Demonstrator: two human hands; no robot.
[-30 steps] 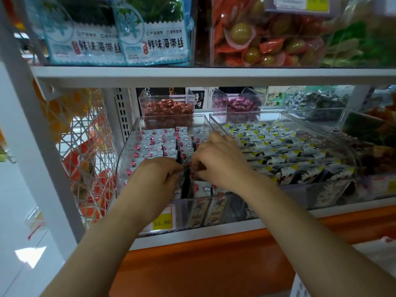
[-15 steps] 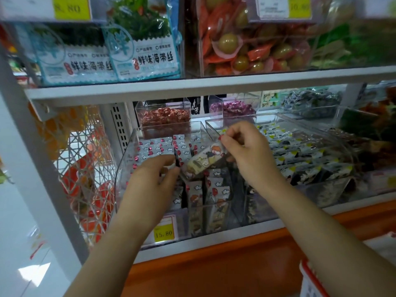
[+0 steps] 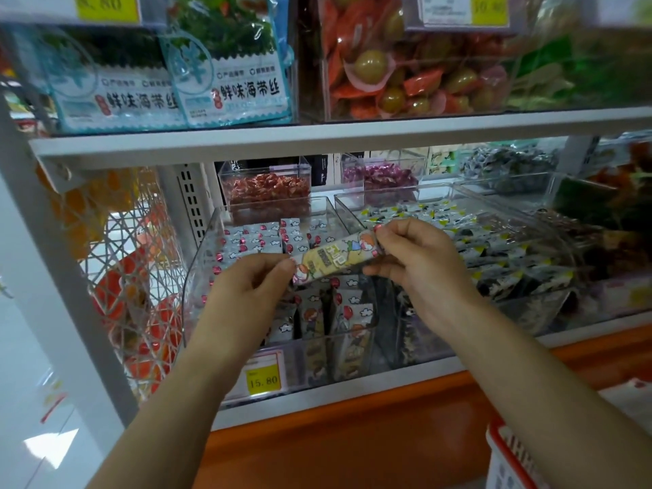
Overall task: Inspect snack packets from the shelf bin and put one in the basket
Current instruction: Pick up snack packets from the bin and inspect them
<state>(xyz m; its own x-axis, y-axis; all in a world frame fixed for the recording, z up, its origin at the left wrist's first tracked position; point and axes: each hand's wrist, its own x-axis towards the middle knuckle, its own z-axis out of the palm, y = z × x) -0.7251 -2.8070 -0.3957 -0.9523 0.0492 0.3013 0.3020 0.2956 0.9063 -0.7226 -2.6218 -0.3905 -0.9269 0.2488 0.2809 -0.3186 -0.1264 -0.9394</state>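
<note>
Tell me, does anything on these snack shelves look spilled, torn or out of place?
Nothing stands out. The one snack packet out of its clear bin is held level between the left hand and right hand. The other packets sit inside their bins; no spill or tear shows.

A single wide-angle view from a camera worn on the person's head, looking forward and slightly down at a shop shelf unit close in front. Both forearms reach up from the bottom edge into the middle of the frame, where the left hand (image 3: pixel 247 287) and right hand (image 3: pixel 420 266) meet over a clear shelf bin (image 3: pixel 204 262). The white upper shelf board (image 3: pixel 317 137) crosses the frame just above centre, so the camera sees under it into the lower shelf and also the fronts of the goods above. The lens bends straight edges near the borders. A red basket (image 3: pixel 508 460) is cut off at the bottom right corner. There is no second view.
</note>
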